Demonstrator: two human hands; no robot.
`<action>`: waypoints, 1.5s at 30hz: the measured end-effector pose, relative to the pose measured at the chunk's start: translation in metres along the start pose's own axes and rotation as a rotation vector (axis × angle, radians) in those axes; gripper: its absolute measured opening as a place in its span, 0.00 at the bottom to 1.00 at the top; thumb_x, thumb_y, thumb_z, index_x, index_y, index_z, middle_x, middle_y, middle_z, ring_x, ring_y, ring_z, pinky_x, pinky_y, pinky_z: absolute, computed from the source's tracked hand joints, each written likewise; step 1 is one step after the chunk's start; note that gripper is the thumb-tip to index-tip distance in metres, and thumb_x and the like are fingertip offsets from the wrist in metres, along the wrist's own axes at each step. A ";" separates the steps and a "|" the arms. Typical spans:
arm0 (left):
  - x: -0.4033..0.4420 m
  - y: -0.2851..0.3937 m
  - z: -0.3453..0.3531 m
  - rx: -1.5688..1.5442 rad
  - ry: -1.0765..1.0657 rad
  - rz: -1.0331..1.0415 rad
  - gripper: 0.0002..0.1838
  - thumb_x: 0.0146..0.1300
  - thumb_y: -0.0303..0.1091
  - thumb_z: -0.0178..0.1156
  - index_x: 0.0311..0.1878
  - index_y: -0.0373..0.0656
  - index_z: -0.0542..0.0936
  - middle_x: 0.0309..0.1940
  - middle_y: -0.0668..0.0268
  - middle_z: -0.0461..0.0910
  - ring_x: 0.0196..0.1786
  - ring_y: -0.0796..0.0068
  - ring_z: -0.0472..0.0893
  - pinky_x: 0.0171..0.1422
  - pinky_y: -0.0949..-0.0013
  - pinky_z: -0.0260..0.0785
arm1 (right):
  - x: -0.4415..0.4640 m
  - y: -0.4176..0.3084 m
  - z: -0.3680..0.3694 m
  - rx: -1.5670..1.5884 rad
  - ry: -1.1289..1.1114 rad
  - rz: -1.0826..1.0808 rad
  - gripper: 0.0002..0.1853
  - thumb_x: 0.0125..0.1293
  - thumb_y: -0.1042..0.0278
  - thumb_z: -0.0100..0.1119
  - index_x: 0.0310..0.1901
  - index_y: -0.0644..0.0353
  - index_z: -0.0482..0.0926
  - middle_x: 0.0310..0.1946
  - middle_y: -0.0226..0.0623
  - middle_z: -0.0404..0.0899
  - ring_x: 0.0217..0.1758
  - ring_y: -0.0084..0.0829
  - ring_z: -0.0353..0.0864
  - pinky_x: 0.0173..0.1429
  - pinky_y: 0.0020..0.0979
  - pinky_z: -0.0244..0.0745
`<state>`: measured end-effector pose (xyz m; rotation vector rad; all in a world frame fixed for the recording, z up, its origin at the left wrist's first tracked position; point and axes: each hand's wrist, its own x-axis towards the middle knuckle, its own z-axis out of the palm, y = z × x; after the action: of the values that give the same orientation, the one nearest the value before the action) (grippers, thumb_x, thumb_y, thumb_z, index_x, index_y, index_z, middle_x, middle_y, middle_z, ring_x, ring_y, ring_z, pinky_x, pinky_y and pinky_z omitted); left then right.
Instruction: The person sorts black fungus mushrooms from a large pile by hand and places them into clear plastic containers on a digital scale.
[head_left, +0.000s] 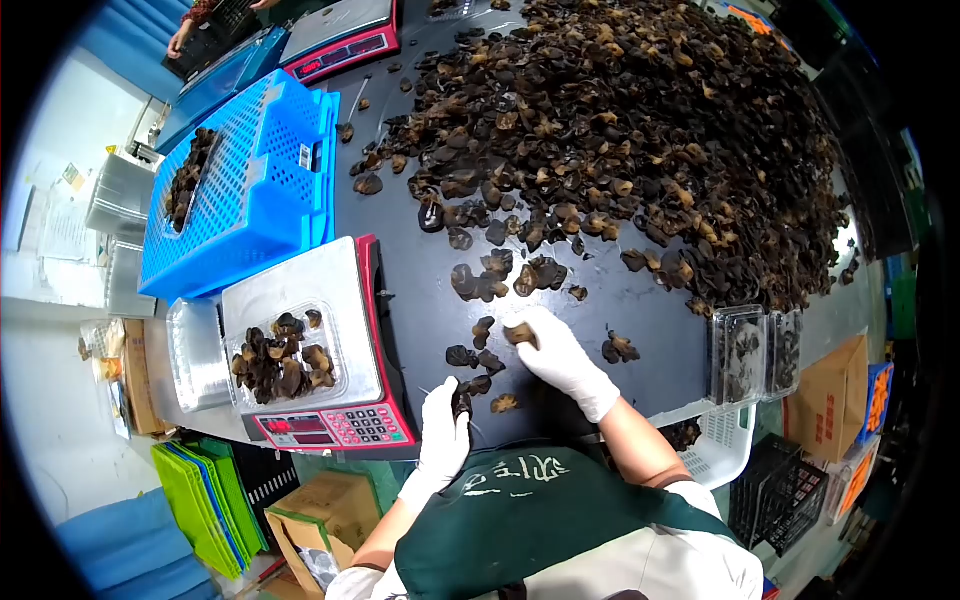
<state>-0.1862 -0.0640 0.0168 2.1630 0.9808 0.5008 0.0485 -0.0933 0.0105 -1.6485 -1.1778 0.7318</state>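
My right hand (562, 362), in a white glove, is closed on a brownish piece of wood ear mushroom (519, 334) above the dark table. Nearer the table's front edge, my left hand (443, 430), also gloved in white, has its fingers closed round a dark wood ear piece (462, 402). Several loose pieces lie between and around the hands, among them a tan one (505, 403) and a dark one (461, 356). To the left, a clear plastic tray (340, 372) with wood ear pieces rests on a red-framed scale (375, 300).
A large heap of wood ear (640, 150) covers the far right of the table. An upturned blue crate (285, 190) stands behind the scale, beside stacked clear trays (195, 350). Filled clear boxes (738, 355) stand at right. A second scale (345, 50) and another person's hand (180, 40) appear far left.
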 end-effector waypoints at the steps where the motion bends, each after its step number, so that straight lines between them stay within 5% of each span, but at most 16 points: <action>1: -0.001 -0.001 0.001 0.001 0.004 -0.005 0.32 0.56 0.17 0.56 0.67 0.37 0.65 0.54 0.50 0.71 0.59 0.51 0.70 0.67 0.59 0.61 | -0.001 0.000 -0.005 0.124 0.015 0.060 0.15 0.53 0.81 0.51 0.44 0.62 0.76 0.38 0.38 0.78 0.42 0.32 0.80 0.51 0.29 0.74; 6: 0.006 -0.004 0.002 -0.051 0.007 -0.078 0.28 0.61 0.18 0.55 0.66 0.39 0.68 0.44 0.56 0.73 0.43 0.63 0.73 0.52 0.65 0.68 | -0.010 -0.019 -0.012 0.008 -0.006 0.123 0.12 0.53 0.80 0.54 0.40 0.61 0.76 0.36 0.36 0.78 0.39 0.27 0.81 0.46 0.27 0.76; 8: 0.014 -0.006 0.003 -0.166 0.120 -0.150 0.22 0.64 0.18 0.51 0.61 0.39 0.73 0.38 0.60 0.72 0.34 0.74 0.71 0.42 0.73 0.67 | -0.012 -0.030 -0.005 -0.114 -0.062 0.023 0.16 0.52 0.72 0.64 0.44 0.55 0.78 0.36 0.35 0.78 0.34 0.30 0.82 0.41 0.29 0.77; 11: 0.033 -0.003 -0.010 -0.182 0.215 -0.125 0.20 0.62 0.15 0.50 0.57 0.38 0.75 0.38 0.63 0.71 0.36 0.76 0.71 0.43 0.75 0.66 | -0.015 -0.025 0.014 -0.401 -0.110 -0.086 0.20 0.51 0.59 0.71 0.48 0.50 0.80 0.32 0.34 0.77 0.34 0.35 0.82 0.37 0.33 0.77; 13: 0.048 -0.007 -0.013 -0.129 0.207 -0.039 0.20 0.60 0.14 0.50 0.55 0.39 0.77 0.43 0.57 0.73 0.44 0.64 0.76 0.52 0.68 0.70 | -0.013 -0.012 0.024 -0.443 -0.132 -0.076 0.16 0.53 0.60 0.69 0.44 0.51 0.82 0.32 0.35 0.77 0.34 0.37 0.81 0.39 0.33 0.77; 19: 0.075 -0.007 -0.007 0.117 0.010 0.125 0.21 0.56 0.19 0.57 0.55 0.43 0.77 0.48 0.56 0.74 0.48 0.57 0.76 0.55 0.64 0.69 | -0.006 -0.011 0.001 0.332 -0.055 0.212 0.10 0.60 0.67 0.63 0.42 0.58 0.83 0.34 0.31 0.81 0.34 0.26 0.80 0.43 0.26 0.76; 20: 0.076 -0.006 -0.006 0.110 0.009 0.128 0.21 0.56 0.19 0.57 0.55 0.43 0.77 0.48 0.56 0.74 0.48 0.57 0.76 0.55 0.64 0.69 | -0.006 -0.015 -0.011 0.460 -0.103 0.301 0.10 0.63 0.67 0.60 0.41 0.63 0.84 0.32 0.27 0.82 0.33 0.19 0.77 0.36 0.22 0.72; 23: 0.081 -0.007 -0.007 0.182 -0.116 0.119 0.09 0.58 0.28 0.60 0.43 0.44 0.79 0.41 0.61 0.76 0.43 0.59 0.76 0.48 0.62 0.69 | -0.015 -0.006 -0.030 0.907 -0.148 0.656 0.15 0.68 0.60 0.51 0.42 0.63 0.81 0.33 0.34 0.82 0.32 0.22 0.78 0.26 0.22 0.67; 27: 0.083 -0.009 -0.006 0.017 -0.006 0.049 0.08 0.57 0.25 0.61 0.42 0.41 0.80 0.35 0.59 0.78 0.39 0.60 0.79 0.48 0.65 0.71 | -0.025 -0.004 -0.035 1.151 -0.152 0.718 0.16 0.69 0.59 0.50 0.45 0.63 0.78 0.36 0.38 0.82 0.32 0.26 0.78 0.26 0.24 0.68; 30: 0.082 0.002 -0.003 -0.480 -0.004 -0.199 0.16 0.62 0.21 0.56 0.54 0.38 0.79 0.42 0.64 0.81 0.42 0.77 0.78 0.50 0.73 0.70 | -0.028 -0.013 -0.033 1.253 -0.088 0.847 0.17 0.68 0.58 0.51 0.47 0.64 0.77 0.38 0.40 0.82 0.32 0.27 0.79 0.28 0.26 0.70; 33: 0.083 0.029 -0.016 -0.892 -0.251 -0.548 0.14 0.68 0.27 0.55 0.54 0.38 0.79 0.41 0.68 0.79 0.38 0.82 0.75 0.47 0.75 0.71 | -0.028 -0.017 -0.021 1.220 -0.044 0.750 0.18 0.68 0.58 0.51 0.50 0.64 0.76 0.39 0.40 0.81 0.34 0.28 0.79 0.32 0.28 0.73; 37: 0.068 0.027 0.002 -1.643 -0.385 -0.655 0.17 0.66 0.33 0.60 0.56 0.38 0.75 0.46 0.64 0.78 0.41 0.76 0.75 0.49 0.69 0.73 | -0.027 -0.025 -0.009 0.927 -0.054 0.497 0.14 0.65 0.68 0.54 0.48 0.65 0.80 0.38 0.35 0.80 0.44 0.28 0.79 0.48 0.31 0.75; 38: 0.063 0.035 0.002 -0.971 -0.364 -0.308 0.17 0.68 0.38 0.58 0.55 0.41 0.76 0.45 0.63 0.78 0.45 0.71 0.75 0.53 0.62 0.72 | -0.027 -0.027 -0.005 0.623 -0.013 0.312 0.13 0.63 0.71 0.55 0.47 0.64 0.81 0.39 0.37 0.80 0.47 0.31 0.79 0.51 0.32 0.74; 39: 0.064 0.021 0.015 -1.740 -0.345 -0.908 0.16 0.70 0.43 0.53 0.53 0.44 0.77 0.46 0.62 0.78 0.48 0.67 0.76 0.59 0.57 0.68 | -0.027 -0.032 -0.002 0.329 0.032 0.115 0.12 0.60 0.75 0.57 0.46 0.63 0.82 0.41 0.39 0.80 0.49 0.33 0.79 0.55 0.33 0.73; 41: 0.072 0.049 0.002 -1.751 -0.384 -0.983 0.19 0.73 0.50 0.46 0.56 0.49 0.74 0.51 0.64 0.77 0.55 0.63 0.75 0.66 0.53 0.62 | -0.026 -0.038 0.001 0.088 0.056 -0.155 0.16 0.54 0.78 0.61 0.46 0.60 0.81 0.44 0.43 0.78 0.50 0.40 0.78 0.56 0.35 0.73; 45: 0.059 0.020 0.042 -1.987 -0.434 -0.790 0.23 0.74 0.54 0.43 0.59 0.47 0.73 0.53 0.62 0.78 0.56 0.66 0.78 0.64 0.61 0.69 | -0.032 -0.064 0.006 -0.229 -0.034 -0.215 0.26 0.50 0.69 0.68 0.53 0.61 0.76 0.52 0.47 0.73 0.57 0.49 0.71 0.61 0.44 0.69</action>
<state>-0.1138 -0.0465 0.0067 0.0315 0.4560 0.2740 0.0083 -0.1158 0.0654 -1.6653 -1.4819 0.5052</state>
